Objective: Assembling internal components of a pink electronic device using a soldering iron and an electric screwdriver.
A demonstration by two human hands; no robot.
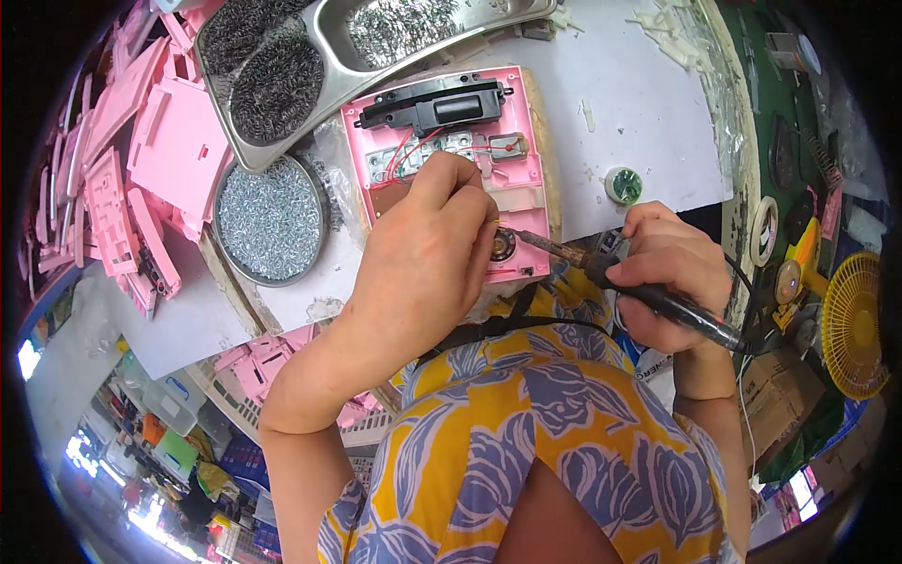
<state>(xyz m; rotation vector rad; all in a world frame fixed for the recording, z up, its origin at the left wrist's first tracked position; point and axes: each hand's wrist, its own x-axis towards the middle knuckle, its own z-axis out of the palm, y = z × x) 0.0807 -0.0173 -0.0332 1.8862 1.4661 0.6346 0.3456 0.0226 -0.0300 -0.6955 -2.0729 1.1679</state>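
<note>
My right hand (678,273) grips the dark handle of a soldering iron (693,318). Its tip points left, close to a small round black part (504,245) at the near edge of an open pink plastic housing (533,174). Over the housing, the fingers of my left hand (427,240) are pinched together near the iron's tip; what they hold is hidden. A long black plastic part (460,108) lies across the housing's far end. Thin red wires (399,155) run past metal plates to a small silver part (507,147). My left hand covers part of the housing.
On the left, a round tin (272,221) of small silver pieces stands below a metal tray (324,28) of springs. Pink plastic panels (178,141) pile up beyond it. A small green-filled cup (622,185) sits beside my right hand. A yellow fan (853,324) is at far right.
</note>
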